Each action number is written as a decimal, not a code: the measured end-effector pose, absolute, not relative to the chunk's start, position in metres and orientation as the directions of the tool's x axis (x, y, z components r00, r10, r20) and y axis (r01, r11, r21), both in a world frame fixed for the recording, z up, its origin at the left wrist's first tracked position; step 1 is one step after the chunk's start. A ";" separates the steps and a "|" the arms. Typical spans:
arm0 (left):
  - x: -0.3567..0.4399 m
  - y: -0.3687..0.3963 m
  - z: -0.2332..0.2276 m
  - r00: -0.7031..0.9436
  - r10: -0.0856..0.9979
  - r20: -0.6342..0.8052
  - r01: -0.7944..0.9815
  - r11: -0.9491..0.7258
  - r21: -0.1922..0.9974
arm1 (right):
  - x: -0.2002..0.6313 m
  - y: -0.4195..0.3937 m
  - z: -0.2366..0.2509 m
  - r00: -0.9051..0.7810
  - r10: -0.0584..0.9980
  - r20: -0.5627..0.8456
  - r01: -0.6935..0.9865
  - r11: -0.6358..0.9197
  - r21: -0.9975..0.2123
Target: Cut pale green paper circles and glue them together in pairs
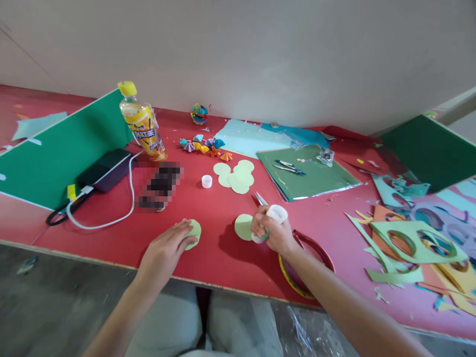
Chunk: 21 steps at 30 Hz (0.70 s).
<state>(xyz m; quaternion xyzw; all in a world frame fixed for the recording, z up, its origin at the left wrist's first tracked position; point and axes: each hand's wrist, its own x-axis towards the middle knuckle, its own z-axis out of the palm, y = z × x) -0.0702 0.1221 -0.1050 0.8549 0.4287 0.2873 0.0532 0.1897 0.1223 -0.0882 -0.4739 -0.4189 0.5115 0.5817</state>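
In the head view, the left hand (163,248) is lying flat and unclenched, its fingers resting on a pale green round paper disc (195,232) near the front of the red tabletop (219,265). Well apart from it, the right hand (274,232) is clenching a white cylindrical plastic tube (277,213), whose long axis is slanting down leftward. A second pale green round paper disc (242,227) is lying just left of the right hand, the nearer one. A short white plastic cap (207,182) is sitting beyond, between both hands.

Discs (243,179): matt, smooth paper
Tube (277,213): smooth, opaque plastic
Bottle (143,131): clear, glossy plastic
Desk (215,253): smooth, faintly glossy top
Blades (261,199): bright metal
Green packet (316,173): shiny plastic film
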 end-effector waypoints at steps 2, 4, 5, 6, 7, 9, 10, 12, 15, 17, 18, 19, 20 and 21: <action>-0.069 0.122 -0.105 0.476 0.754 0.452 0.705 -0.634 0.316 | 0.196 0.128 -0.085 0.193 0.981 0.005 -0.299 0.063 -0.952; -0.068 0.122 -0.105 0.494 0.738 0.460 0.706 -0.649 0.283 | 0.198 0.138 -0.084 0.239 0.971 0.015 -0.325 0.094 -0.941; -0.068 0.122 -0.105 0.503 0.733 0.458 0.703 -0.655 0.276 | 0.197 0.142 -0.083 0.248 0.969 0.017 -0.332 0.102 -0.938; -0.068 0.122 -0.105 0.508 0.732 0.453 0.700 -0.658 0.279 | 0.195 0.144 -0.083 0.246 0.969 0.018 -0.338 0.103 -0.935; -0.068 0.122 -0.105 0.504 0.738 0.449 0.698 -0.654 0.291 | 0.192 0.143 -0.083 0.234 0.972 0.017 -0.342 0.099 -0.934; -0.071 0.123 -0.104 0.472 0.766 0.436 0.697 -0.627 0.347 | 0.186 0.135 -0.082 0.191 0.982 0.016 -0.343 0.082 -0.936; -0.072 0.124 -0.102 0.448 0.787 0.424 0.694 -0.605 0.390 | 0.184 0.129 -0.080 0.152 0.988 0.010 -0.341 0.062 -0.938; -0.071 0.125 -0.098 0.386 0.840 0.382 0.683 -0.539 0.493 | 0.184 0.114 -0.075 0.062 0.998 -0.016 -0.346 0.006 -0.938; -0.056 0.127 -0.086 0.347 0.870 0.350 0.653 -0.492 0.576 | 0.203 0.101 -0.058 0.018 1.000 -0.013 -0.398 -0.005 -0.917; -0.035 0.128 -0.080 0.400 0.829 0.389 0.628 -0.558 0.543 | 0.227 0.104 -0.048 0.116 0.991 0.070 -0.424 0.113 -0.899; -0.022 0.129 -0.078 0.446 0.794 0.414 0.612 -0.607 0.507 | 0.241 0.109 -0.045 0.205 0.974 0.098 -0.409 0.176 -0.896; -0.009 0.130 -0.077 0.495 0.756 0.429 0.598 -0.654 0.463 | 0.254 0.116 -0.045 0.307 0.945 0.109 -0.392 0.230 -0.891; 0.003 0.130 -0.078 0.546 0.720 0.428 0.588 -0.693 0.417 | 0.267 0.122 -0.047 0.361 0.926 0.113 -0.388 0.259 -0.884; 0.014 0.131 -0.080 0.592 0.688 0.420 0.579 -0.726 0.372 | 0.278 0.129 -0.051 0.402 0.908 0.117 -0.382 0.282 -0.880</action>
